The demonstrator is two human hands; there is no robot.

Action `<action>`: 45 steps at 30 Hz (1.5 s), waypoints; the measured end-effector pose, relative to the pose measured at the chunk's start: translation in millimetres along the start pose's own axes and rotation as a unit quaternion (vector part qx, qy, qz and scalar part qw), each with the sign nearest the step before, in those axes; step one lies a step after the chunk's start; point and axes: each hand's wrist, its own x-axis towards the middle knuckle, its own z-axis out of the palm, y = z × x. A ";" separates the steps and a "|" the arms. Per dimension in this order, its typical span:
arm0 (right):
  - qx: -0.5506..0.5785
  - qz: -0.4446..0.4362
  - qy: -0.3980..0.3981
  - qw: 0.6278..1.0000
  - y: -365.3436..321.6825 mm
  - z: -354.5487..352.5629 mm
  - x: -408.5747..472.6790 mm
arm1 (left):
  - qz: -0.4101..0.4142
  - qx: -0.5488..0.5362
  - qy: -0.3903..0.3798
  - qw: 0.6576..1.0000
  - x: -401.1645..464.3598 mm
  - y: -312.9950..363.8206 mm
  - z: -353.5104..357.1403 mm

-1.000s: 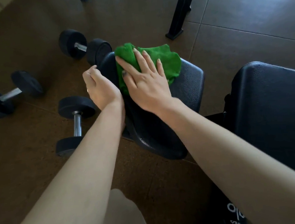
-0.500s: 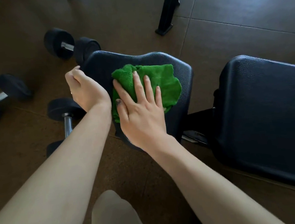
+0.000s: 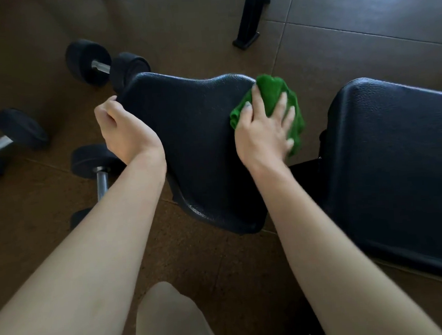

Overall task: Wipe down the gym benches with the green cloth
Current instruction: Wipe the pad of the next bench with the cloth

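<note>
Now the green cloth [image 3: 275, 95] has slid from the middle of the seat pad [image 3: 193, 143] to its right edge. Right hand [image 3: 262, 131] presses it, fingers flat. Left hand [image 3: 123, 133] curls round the left edge. Dumbbells [image 3: 106, 62] lie on the floor beyond.

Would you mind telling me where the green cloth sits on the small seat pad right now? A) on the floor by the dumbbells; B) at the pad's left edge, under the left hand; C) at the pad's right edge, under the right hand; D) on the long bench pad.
C: the green cloth lies under the right hand at the right edge of the seat pad, while the left hand grips the pad's left edge.
</note>
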 end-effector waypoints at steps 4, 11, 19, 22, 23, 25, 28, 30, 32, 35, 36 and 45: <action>-0.001 -0.018 0.005 1.000 28.9 11.7 -92.6 | 0.003 -0.001 -0.003 1.000 0.0 -1.4 0.3; -0.009 0.005 0.001 1.000 13.4 9.6 -57.6 | 0.005 0.008 -0.011 1.000 0.3 -2.8 0.4; -0.055 -0.074 0.006 0.996 26.9 16.0 -83.4 | 0.015 0.034 -0.008 0.999 1.1 -3.1 1.2; -0.119 -0.125 -0.019 0.985 45.3 24.5 -136.0 | 0.011 0.027 -0.011 1.000 2.0 -4.3 2.2; -0.127 -0.127 -0.027 0.983 44.0 24.2 -133.4 | 0.007 0.023 -0.014 1.000 2.9 -4.2 2.1; -0.130 -0.134 -0.022 0.982 30.1 22.7 -110.5 | 0.001 0.027 -0.035 0.999 4.3 -2.8 0.4; -0.119 -0.181 -0.025 0.976 -12.6 25.4 -72.6 | -0.016 0.053 -0.096 0.994 14.4 -4.4 -7.3; -0.126 -0.240 -0.023 0.962 -32.1 34.1 -69.2 | -0.030 0.072 -0.155 0.985 20.9 1.7 -16.7; -0.141 -0.306 -0.025 0.941 -31.7 40.5 -79.4 | -0.046 0.085 -0.193 0.976 28.9 4.6 -25.3; -0.192 -0.389 0.002 0.901 -9.3 43.2 -104.8 | -0.053 0.092 -0.214 0.971 34.9 2.1 -33.0; -0.209 -0.406 0.014 0.890 -1.3 42.6 -112.3 | -0.049 0.093 -0.225 0.969 30.7 3.9 -34.4; -0.294 -0.501 0.042 0.813 103.5 6.1 -123.6 | -0.023 0.123 -0.268 0.955 26.0 1.8 -37.5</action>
